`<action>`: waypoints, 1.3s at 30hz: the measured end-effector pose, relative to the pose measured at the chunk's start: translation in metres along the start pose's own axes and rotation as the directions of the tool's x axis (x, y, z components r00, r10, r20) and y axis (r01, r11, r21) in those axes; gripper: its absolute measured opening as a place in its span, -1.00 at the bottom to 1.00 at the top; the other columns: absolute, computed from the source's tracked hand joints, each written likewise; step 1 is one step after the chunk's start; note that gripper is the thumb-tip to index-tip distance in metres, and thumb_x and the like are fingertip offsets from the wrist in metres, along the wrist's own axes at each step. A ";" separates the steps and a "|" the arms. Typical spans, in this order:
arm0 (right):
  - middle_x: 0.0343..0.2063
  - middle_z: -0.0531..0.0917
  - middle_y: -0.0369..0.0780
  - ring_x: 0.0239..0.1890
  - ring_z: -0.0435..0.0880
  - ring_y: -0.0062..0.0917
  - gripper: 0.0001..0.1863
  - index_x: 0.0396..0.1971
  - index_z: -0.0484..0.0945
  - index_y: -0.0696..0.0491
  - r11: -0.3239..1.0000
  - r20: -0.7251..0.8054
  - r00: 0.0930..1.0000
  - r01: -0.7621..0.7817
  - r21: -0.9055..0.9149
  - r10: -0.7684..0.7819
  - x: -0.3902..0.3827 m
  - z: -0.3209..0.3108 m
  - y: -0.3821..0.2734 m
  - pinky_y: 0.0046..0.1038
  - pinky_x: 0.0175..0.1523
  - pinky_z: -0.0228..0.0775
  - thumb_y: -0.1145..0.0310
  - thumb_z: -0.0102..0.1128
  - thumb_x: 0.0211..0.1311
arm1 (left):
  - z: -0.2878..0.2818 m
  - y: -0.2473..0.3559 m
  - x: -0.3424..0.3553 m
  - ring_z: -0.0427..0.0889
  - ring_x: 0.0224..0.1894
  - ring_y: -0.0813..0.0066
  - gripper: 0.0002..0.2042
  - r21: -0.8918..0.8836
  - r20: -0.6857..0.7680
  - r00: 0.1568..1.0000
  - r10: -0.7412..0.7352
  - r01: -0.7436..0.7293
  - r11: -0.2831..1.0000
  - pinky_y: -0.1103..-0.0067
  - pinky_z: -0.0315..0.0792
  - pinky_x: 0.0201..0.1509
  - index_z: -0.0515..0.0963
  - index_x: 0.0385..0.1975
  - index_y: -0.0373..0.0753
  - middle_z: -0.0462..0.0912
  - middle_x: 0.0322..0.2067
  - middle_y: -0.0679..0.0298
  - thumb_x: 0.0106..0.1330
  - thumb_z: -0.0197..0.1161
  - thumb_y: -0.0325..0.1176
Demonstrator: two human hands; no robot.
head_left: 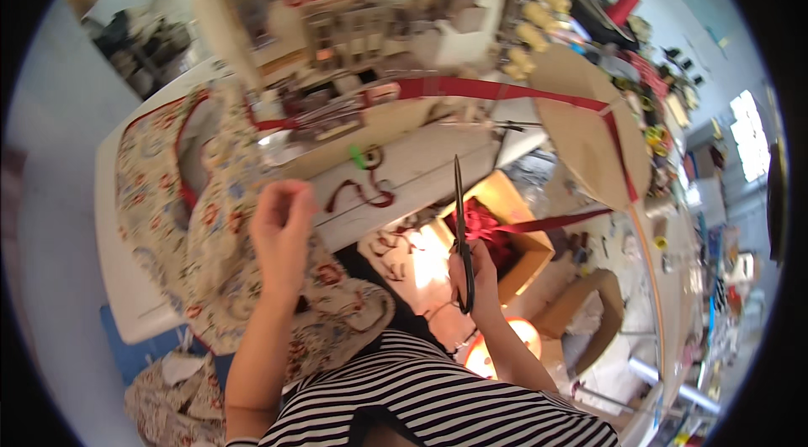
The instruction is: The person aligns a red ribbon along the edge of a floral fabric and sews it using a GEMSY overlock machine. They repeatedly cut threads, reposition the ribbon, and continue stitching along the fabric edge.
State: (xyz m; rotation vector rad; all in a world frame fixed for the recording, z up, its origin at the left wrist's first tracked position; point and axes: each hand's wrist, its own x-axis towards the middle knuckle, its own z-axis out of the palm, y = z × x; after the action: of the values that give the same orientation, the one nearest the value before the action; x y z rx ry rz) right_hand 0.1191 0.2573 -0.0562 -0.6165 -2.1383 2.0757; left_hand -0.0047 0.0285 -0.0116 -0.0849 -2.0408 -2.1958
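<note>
My right hand (481, 274) grips a pair of dark scissors (460, 224), whose long blades point away from me and look closed together. My left hand (282, 224) is raised over the floral fabric, fingers curled in and smeared by motion; whatever may be between them I cannot make out. The cream fabric (223, 236) with red and blue flowers lies over the left of the sewing table and down onto my lap. Red binding (187, 186) edges a curved opening in it. A red binding tape (454, 88) runs across the front of the sewing machine (421, 34).
Scraps of dark red tape (362, 194) lie on the white table (421, 162). Below its edge stands a cardboard box (526, 262) with a heap of red tape. A round tan board (581, 123) stands at right, near cream thread cones (530, 34). More floral fabric (172, 405) hangs lower left.
</note>
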 end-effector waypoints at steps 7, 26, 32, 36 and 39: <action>-0.54 0.62 0.00 -0.45 0.63 -0.08 -0.58 -0.19 0.48 0.13 0.370 -0.247 0.845 -0.063 -0.927 -0.474 0.091 -0.112 -0.016 -0.16 -0.35 0.44 0.06 0.09 0.18 | 0.007 0.002 -0.008 0.18 -0.55 0.80 -0.93 -0.053 -0.046 0.999 0.019 -0.022 0.998 0.76 0.07 -0.50 0.45 -0.35 -0.21 0.45 -0.37 0.44 0.31 0.13 -0.37; -0.16 0.57 -0.24 -0.19 0.57 -0.58 -0.70 -0.10 0.53 0.13 0.916 0.196 0.906 0.396 -0.073 -0.376 0.061 0.035 -0.057 -0.58 -0.14 0.42 0.59 0.08 0.12 | -0.010 0.018 -0.028 0.28 -0.54 0.90 -0.91 -0.353 0.092 0.971 -0.219 0.237 0.905 0.82 0.11 -0.49 0.49 -0.30 -0.25 0.51 -0.52 0.52 0.28 0.19 -0.40; -0.20 0.59 -0.22 -0.29 0.60 -0.53 -0.68 -0.10 0.52 0.10 0.659 0.565 0.524 0.751 0.046 -0.637 0.067 0.123 -0.092 -0.58 -0.23 0.45 0.62 0.13 0.09 | -0.013 0.023 -0.026 0.18 -0.65 0.86 -0.90 -0.402 0.143 0.966 -0.214 0.254 0.880 0.78 0.03 -0.61 0.47 -0.28 -0.23 0.44 -0.59 0.53 0.30 0.16 -0.38; -0.33 0.59 -0.25 -0.35 0.59 -0.56 -0.81 -0.27 0.54 0.13 0.707 0.566 0.552 0.703 0.079 -0.612 0.080 0.134 -0.088 -0.57 -0.26 0.45 0.58 0.20 0.08 | -0.021 0.026 -0.019 0.14 -0.68 0.83 -0.89 -0.525 0.179 0.945 -0.274 0.327 0.786 0.78 -0.01 -0.63 0.46 -0.28 -0.22 0.37 -0.65 0.54 0.27 0.19 -0.38; -0.39 0.57 -0.27 -0.40 0.57 -0.60 -0.90 -0.35 0.53 0.15 0.760 0.526 0.613 0.642 0.103 -0.589 0.082 0.140 -0.089 -0.59 -0.27 0.44 0.55 0.21 0.10 | -0.026 0.023 -0.015 0.12 -0.66 0.80 -0.84 -0.489 0.121 0.965 -0.234 0.263 0.832 0.78 -0.02 -0.62 0.46 -0.26 -0.23 0.34 -0.61 0.51 0.34 0.10 -0.27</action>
State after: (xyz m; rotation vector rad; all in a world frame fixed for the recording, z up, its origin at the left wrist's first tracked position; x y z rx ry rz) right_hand -0.0230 0.1556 0.0040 0.7328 -2.2344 1.8484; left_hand 0.0149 0.0016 0.0071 0.0726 -1.5149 -2.8720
